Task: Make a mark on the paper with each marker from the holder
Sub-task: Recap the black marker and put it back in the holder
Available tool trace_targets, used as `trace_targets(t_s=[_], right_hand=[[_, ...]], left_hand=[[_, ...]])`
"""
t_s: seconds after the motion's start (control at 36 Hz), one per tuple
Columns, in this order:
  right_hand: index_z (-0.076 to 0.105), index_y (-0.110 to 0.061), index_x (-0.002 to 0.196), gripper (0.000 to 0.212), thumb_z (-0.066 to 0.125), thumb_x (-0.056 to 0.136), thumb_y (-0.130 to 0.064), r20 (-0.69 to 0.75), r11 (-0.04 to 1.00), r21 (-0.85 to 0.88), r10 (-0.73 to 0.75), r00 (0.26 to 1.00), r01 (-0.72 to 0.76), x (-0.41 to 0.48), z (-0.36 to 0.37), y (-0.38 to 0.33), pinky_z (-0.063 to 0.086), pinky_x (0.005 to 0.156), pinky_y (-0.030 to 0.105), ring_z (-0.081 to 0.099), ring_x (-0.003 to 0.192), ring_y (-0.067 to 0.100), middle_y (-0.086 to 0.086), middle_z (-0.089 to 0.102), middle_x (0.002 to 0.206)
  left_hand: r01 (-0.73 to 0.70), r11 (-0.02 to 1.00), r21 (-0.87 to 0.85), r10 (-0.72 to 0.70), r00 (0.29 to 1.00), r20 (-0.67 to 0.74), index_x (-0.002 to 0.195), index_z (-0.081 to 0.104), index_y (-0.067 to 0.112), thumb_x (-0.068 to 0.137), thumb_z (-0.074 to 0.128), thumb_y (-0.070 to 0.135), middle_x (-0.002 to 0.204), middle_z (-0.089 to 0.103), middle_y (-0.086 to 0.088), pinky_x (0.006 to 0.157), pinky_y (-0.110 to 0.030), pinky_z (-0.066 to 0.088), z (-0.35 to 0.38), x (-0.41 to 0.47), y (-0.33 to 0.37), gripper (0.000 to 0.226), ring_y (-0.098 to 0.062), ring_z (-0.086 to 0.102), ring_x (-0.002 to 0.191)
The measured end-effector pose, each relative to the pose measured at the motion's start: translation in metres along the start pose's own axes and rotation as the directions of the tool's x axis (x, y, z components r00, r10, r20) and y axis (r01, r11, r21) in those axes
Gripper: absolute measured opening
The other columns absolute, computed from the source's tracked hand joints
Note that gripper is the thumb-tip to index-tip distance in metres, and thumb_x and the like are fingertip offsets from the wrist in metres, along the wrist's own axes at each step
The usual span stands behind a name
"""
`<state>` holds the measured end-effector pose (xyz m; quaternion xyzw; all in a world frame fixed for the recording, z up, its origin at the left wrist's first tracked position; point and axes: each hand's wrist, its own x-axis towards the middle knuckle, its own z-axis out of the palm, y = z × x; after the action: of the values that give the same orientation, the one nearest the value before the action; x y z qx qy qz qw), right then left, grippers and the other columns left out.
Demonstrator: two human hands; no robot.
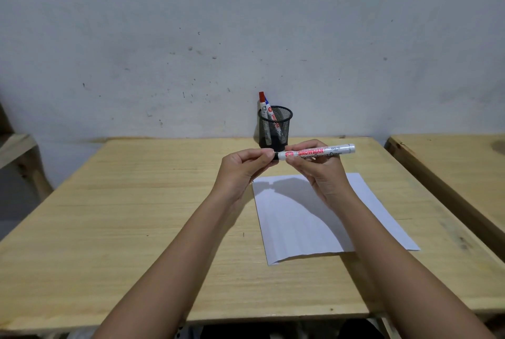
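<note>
White marker (322, 151) held level between left hand (243, 169) and right hand (317, 172), above paper (300, 218).

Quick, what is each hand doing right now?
Left hand: closed, pinching the black cap end of the marker.
Right hand: closed, holding the marker's barrel above the paper.

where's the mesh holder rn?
Head view: the black mesh holder stands at the table's far edge by the wall, just behind both hands, two markers inside.
</note>
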<state>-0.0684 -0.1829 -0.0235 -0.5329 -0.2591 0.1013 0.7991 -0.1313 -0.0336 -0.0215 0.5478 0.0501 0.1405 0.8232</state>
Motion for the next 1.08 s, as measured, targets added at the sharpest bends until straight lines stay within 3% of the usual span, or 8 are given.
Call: trace_targets(t_s=[0.25,0.42,0.56,0.69,0.75,0.83,0.94,1.08], right_hand=[[0.064,-0.012,0.075,0.018,0.073,0.064,-0.002,-0.045,0.998,0.061,-0.025,0.999,0.027,-0.001,0.003,0.004,0.054,0.077,0.022,0.068,0.082,0.019,0.003,0.074,0.08],[0.068,-0.018,0.075,0.019,0.078,0.065,-0.007,-0.038,1.0,0.01,0.001,0.999,-0.001,-0.002,0.002,0.008,0.054,0.081,0.021,0.067,0.085,0.019,0.003,0.073,0.082],[0.064,-0.008,0.091,0.01,0.061,0.082,-0.004,0.039,0.982,0.169,0.08,0.996,-0.085,0.0,0.003,0.004,0.053,0.083,0.02,0.067,0.087,0.013,0.005,0.07,0.087],[0.064,-0.005,0.083,0.011,0.056,0.085,0.002,-0.125,0.955,0.293,0.087,0.988,-0.047,-0.001,-0.007,-0.003,0.056,0.075,0.02,0.068,0.073,0.011,0.001,0.07,0.072],[0.067,-0.006,0.079,0.015,0.059,0.081,0.007,-0.142,0.976,0.211,0.08,0.987,-0.049,-0.004,-0.016,-0.004,0.056,0.077,0.021,0.069,0.074,0.013,0.003,0.073,0.073],[0.075,-0.011,0.077,0.018,0.068,0.075,0.005,-0.085,0.99,-0.126,0.054,0.995,-0.065,-0.008,-0.024,-0.006,0.054,0.077,0.019,0.067,0.079,0.014,0.002,0.075,0.081],[0.073,-0.005,0.087,0.017,0.073,0.073,0.004,0.013,0.88,-0.474,0.04,0.999,-0.03,-0.008,-0.019,-0.016,0.051,0.069,0.015,0.066,0.071,0.007,0.001,0.073,0.08],[0.069,-0.024,0.093,0.03,0.071,0.074,0.0,0.127,0.674,-0.736,0.035,0.991,0.07,-0.004,-0.007,-0.024,0.055,0.071,0.02,0.069,0.077,0.012,-0.006,0.07,0.088]], left_hand=[[-0.041,0.999,0.035,0.041,0.999,0.005,0.087,0.071,0.004,0.081,0.067,0.004,0.079,0.076,-0.002,0.079,-0.016,0.055,0.004,-0.001,0.001,0.007,-0.015,0.072,0.079],[-0.03,0.997,0.067,0.029,1.0,0.01,0.086,0.071,0.003,0.081,0.066,0.002,0.077,0.076,-0.002,0.078,-0.016,0.056,-0.003,-0.002,0.0,0.007,-0.014,0.072,0.076],[-0.048,0.993,0.106,0.05,0.999,-0.016,0.085,0.072,0.005,0.08,0.068,0.003,0.077,0.075,-0.002,0.077,-0.016,0.055,-0.005,0.0,0.007,0.007,-0.014,0.072,0.077],[-0.065,0.996,0.064,0.071,0.992,-0.105,0.085,0.071,0.001,0.079,0.067,-0.002,0.071,0.075,-0.002,0.072,-0.014,0.056,-0.014,0.003,0.017,0.008,-0.011,0.071,0.072],[-0.089,0.994,0.071,0.097,0.988,-0.124,0.086,0.07,0.0,0.079,0.067,-0.003,0.07,0.075,-0.002,0.072,-0.015,0.056,-0.017,0.005,0.022,0.008,-0.011,0.071,0.07],[-0.122,0.985,0.124,0.14,0.98,-0.143,0.088,0.07,-0.002,0.078,0.068,-0.004,0.071,0.074,-0.004,0.074,-0.016,0.057,-0.019,0.007,0.029,0.01,-0.01,0.071,0.07],[-0.18,0.957,0.226,0.215,0.966,-0.142,0.085,0.071,0.002,0.077,0.07,-0.004,0.071,0.072,-0.005,0.074,-0.017,0.057,-0.014,0.011,0.038,0.01,-0.012,0.069,0.068],[-0.264,0.889,0.374,0.319,0.943,-0.092,0.083,0.073,0.012,0.075,0.074,0.004,0.079,0.072,-0.005,0.078,-0.022,0.056,0.0,0.017,0.046,0.011,-0.013,0.067,0.074]])
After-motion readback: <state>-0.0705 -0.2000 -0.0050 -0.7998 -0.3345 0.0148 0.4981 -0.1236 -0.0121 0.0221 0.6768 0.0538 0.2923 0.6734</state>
